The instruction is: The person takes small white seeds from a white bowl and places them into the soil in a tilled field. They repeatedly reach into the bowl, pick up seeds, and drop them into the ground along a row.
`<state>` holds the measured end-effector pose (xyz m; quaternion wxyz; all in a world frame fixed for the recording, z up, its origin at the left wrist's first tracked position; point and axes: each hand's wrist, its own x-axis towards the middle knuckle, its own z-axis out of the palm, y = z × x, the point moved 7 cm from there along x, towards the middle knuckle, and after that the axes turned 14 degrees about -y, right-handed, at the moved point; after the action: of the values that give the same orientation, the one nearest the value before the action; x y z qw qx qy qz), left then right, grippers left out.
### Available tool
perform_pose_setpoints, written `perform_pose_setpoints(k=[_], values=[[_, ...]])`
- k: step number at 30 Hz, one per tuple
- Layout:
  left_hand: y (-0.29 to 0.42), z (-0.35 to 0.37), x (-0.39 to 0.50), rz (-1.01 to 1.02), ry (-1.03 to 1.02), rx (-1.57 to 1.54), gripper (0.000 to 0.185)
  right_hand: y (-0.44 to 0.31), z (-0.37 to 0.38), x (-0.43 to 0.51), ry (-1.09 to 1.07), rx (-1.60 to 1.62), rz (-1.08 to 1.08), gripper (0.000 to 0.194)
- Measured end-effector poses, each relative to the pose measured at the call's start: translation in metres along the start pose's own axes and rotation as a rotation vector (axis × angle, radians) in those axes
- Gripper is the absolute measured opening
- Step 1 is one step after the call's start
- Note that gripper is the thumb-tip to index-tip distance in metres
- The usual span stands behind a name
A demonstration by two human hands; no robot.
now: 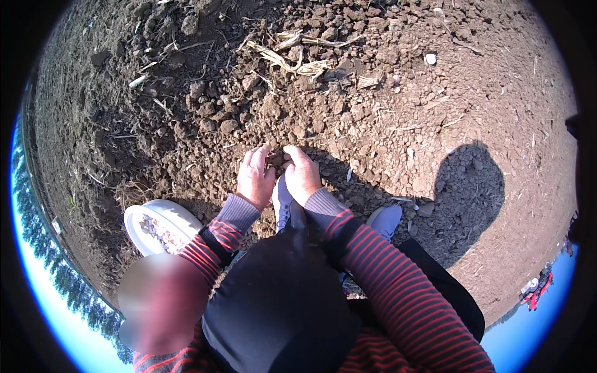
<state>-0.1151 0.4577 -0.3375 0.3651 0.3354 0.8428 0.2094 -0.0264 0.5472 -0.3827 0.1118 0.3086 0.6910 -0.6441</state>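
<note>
My left hand reaches down to the loose, cloddy soil, its fingers bent and their tips at the dirt. Close beside it, my right hand is in a similar pose, thumb and fingers curled over the ground. A narrow gap of soil separates the two hands. Whether either hand holds something small is hidden by the fingers. Left of my left forearm stands a white plastic bucket, tilted in view, with many pale, pinkish pieces that look like garlic cloves.
A light lace-up shoe is under my hands, another shoe to the right. Dry stalks lie ahead. A white piece rests on the soil. A red vehicle stands far right; trees line the left horizon.
</note>
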Motion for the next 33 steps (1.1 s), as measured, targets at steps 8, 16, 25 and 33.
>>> perform_pose_setpoints(k=[8,16,25,33], values=[[-0.004,0.000,0.014,-0.076,-0.122,0.070,0.043,-0.006,-0.024,-0.021,0.066,-0.096,-0.115,0.020],[0.011,-0.017,0.018,-0.001,-0.004,0.112,0.045,-0.010,-0.121,-0.033,0.429,-0.177,-0.002,0.030],[0.031,-0.019,0.024,0.062,0.027,0.047,0.038,-0.036,-0.250,0.013,0.649,-0.569,-0.102,0.040],[0.048,-0.014,0.020,0.112,-0.008,-0.002,0.038,-0.056,-0.305,0.100,0.529,-0.854,-0.035,0.054]])
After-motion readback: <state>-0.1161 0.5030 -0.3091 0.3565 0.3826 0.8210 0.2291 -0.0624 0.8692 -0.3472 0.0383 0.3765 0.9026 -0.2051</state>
